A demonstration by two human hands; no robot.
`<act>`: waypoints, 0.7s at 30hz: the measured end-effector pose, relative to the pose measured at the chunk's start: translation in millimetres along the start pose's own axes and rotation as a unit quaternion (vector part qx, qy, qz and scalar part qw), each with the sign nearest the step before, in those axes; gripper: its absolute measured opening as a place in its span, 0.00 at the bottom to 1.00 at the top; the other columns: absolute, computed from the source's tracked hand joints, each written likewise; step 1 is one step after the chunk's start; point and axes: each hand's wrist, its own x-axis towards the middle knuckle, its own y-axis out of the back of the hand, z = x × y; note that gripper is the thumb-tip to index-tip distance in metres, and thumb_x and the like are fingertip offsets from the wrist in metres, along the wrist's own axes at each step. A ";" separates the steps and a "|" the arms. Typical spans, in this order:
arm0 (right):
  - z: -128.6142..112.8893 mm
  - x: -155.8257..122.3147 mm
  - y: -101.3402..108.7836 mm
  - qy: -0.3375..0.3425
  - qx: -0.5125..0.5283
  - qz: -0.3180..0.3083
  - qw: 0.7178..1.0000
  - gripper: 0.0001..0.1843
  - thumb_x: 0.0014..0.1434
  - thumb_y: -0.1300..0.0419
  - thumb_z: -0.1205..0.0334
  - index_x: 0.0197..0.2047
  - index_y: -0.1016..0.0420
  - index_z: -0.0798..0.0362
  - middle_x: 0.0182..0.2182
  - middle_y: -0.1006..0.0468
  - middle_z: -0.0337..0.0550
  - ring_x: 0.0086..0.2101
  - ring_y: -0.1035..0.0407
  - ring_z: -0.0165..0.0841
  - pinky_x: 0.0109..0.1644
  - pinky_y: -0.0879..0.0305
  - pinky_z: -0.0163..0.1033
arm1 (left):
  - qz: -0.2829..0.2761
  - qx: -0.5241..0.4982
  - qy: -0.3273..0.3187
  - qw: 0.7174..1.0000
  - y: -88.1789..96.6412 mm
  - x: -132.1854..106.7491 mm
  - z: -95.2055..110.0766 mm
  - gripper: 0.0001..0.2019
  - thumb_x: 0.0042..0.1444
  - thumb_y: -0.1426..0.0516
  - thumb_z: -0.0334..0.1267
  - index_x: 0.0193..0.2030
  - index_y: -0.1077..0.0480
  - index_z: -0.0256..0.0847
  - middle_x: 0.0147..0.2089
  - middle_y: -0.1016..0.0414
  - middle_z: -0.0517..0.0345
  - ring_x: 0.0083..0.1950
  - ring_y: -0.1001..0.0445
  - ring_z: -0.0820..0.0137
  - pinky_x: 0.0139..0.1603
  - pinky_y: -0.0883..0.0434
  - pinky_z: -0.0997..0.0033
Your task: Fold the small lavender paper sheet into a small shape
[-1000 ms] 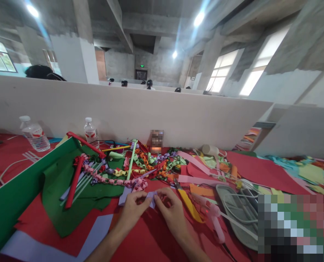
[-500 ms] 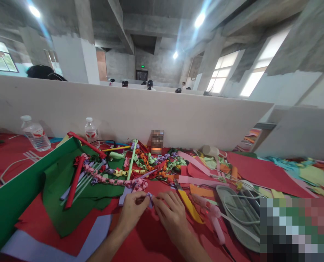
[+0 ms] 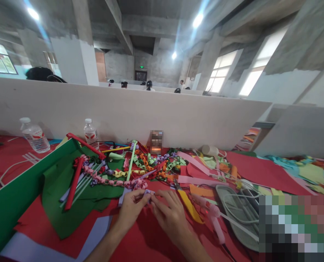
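Between the fingertips of both hands is a small strip of purple paper (image 3: 149, 191), partly hidden by the fingers. My left hand (image 3: 133, 207) pinches it from the left with thumb and forefinger. My right hand (image 3: 169, 211) has its fingers bent and closed on the strip's right side. Just beyond them lies the pink end of a paper chain (image 3: 138, 184). A yellow utility knife (image 3: 190, 207) rests right of my right hand, and a pink glue gun (image 3: 215, 218) with a small red light lies farther right.
Green paper sheets (image 3: 66, 203) and a red paper tube (image 3: 74, 183) lie at the left by a green board (image 3: 22, 196). Two water bottles (image 3: 36, 136) stand near the white partition (image 3: 123, 112). A grey tray (image 3: 227, 211) with cords and tools sits at the right.
The purple strip has turned between my fingers, and more of its top edge shows. Both hands stay in nearly the same place.
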 end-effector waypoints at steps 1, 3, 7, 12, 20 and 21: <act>-1.4 -0.1 0.3 -0.038 0.051 0.007 0.998 0.12 0.67 0.44 0.67 0.49 0.21 0.48 0.44 0.21 0.49 0.43 0.27 0.39 0.46 0.30 0.44 | -0.004 0.003 -0.003 1.000 0.2 0.1 0.6 0.15 0.54 0.36 0.49 0.35 0.18 0.38 0.33 0.17 0.53 0.35 0.22 0.64 0.36 0.25 0.72; -3.6 0.4 0.6 -0.131 0.150 0.030 0.979 0.11 0.68 0.45 0.64 0.47 0.22 0.49 0.43 0.21 0.49 0.44 0.27 0.39 0.47 0.29 0.43 | -0.008 0.012 -0.006 1.000 0.5 0.0 0.9 0.14 0.55 0.37 0.49 0.35 0.18 0.38 0.32 0.18 0.53 0.33 0.23 0.65 0.35 0.26 0.72; -5.5 3.9 -2.6 -0.289 0.287 0.021 0.913 0.11 0.68 0.43 0.54 0.45 0.23 0.51 0.42 0.20 0.48 0.43 0.26 0.39 0.46 0.29 0.40 | -0.015 0.036 -0.022 0.999 1.4 -1.4 0.3 0.12 0.59 0.39 0.46 0.36 0.19 0.40 0.34 0.18 0.54 0.36 0.23 0.64 0.37 0.27 0.72; -4.8 6.5 -8.5 -0.314 0.342 -0.005 0.886 0.17 0.64 0.39 0.48 0.36 0.21 0.53 0.34 0.21 0.45 0.35 0.26 0.38 0.40 0.31 0.38 | -0.012 0.107 -0.069 0.992 2.8 -2.7 2.9 0.10 0.62 0.42 0.42 0.35 0.21 0.41 0.35 0.19 0.55 0.39 0.24 0.64 0.42 0.29 0.72; -3.4 3.4 -9.1 -0.308 0.343 0.012 0.887 0.14 0.63 0.37 0.51 0.33 0.21 0.53 0.32 0.22 0.44 0.34 0.27 0.36 0.38 0.34 0.36 | 0.013 0.110 -0.072 0.991 -0.3 -3.7 3.2 0.08 0.60 0.41 0.41 0.38 0.22 0.40 0.38 0.19 0.55 0.41 0.23 0.64 0.44 0.28 0.71; -3.2 2.9 -9.5 -0.305 0.345 0.013 0.888 0.14 0.63 0.37 0.52 0.33 0.21 0.53 0.32 0.22 0.44 0.34 0.28 0.35 0.38 0.34 0.36 | 0.014 0.107 -0.068 0.992 -0.6 -3.9 3.6 0.09 0.60 0.41 0.41 0.37 0.22 0.40 0.38 0.19 0.55 0.41 0.23 0.65 0.43 0.28 0.72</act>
